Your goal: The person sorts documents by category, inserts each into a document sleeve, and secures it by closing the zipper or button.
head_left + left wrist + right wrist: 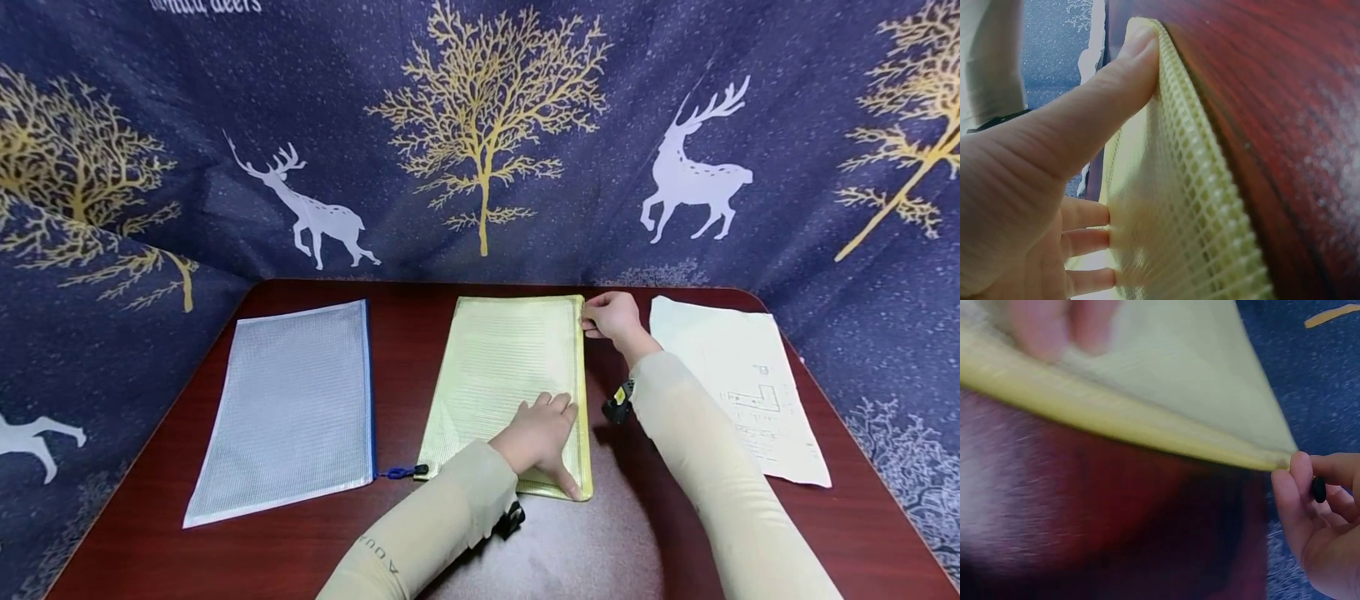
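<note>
A yellow mesh zipper pouch lies flat on the table, its yellow zipper edge along the right side. My left hand rests on its lower right part with fingers spread. In the left wrist view the thumb lies at the pouch's near corner, and the other fingertips touch the mesh. At the far right corner my right hand pinches the zipper pull, mostly hidden by the fingers. A black tip of the pull shows between them in the right wrist view.
To the left lies a pale mesh pouch with a blue zipper edge. A blue cord with a black end lies between the pouches. White paper sheets with printed drawings lie right. A dark blue cloth hangs behind the table.
</note>
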The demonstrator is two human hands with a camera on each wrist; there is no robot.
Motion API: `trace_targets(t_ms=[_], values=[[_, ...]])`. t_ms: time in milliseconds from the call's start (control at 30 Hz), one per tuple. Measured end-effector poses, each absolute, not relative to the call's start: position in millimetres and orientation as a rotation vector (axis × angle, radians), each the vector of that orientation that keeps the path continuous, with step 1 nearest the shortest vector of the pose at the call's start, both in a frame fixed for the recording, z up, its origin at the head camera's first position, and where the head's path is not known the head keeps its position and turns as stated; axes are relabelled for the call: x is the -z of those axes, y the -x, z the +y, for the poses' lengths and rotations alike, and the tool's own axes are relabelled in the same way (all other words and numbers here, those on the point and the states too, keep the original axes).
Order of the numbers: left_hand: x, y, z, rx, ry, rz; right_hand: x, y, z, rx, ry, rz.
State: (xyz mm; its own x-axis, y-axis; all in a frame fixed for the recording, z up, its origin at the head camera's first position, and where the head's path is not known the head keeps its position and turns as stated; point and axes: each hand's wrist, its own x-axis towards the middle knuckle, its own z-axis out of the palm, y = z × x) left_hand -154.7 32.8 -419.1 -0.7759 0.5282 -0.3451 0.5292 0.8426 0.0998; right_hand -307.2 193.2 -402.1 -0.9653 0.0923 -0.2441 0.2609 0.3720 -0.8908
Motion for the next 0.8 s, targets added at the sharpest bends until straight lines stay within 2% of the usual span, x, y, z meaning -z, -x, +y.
trace_targets(t_ms=[300, 800], values=[[419, 156, 34, -0.019, -0.775, 2.654, 429, 297, 199, 1.550, -0.316, 2.463], [415, 159, 37, -0.036, -0.782, 2.644, 428, 279, 208, 1.433, -0.206, 2.587]])
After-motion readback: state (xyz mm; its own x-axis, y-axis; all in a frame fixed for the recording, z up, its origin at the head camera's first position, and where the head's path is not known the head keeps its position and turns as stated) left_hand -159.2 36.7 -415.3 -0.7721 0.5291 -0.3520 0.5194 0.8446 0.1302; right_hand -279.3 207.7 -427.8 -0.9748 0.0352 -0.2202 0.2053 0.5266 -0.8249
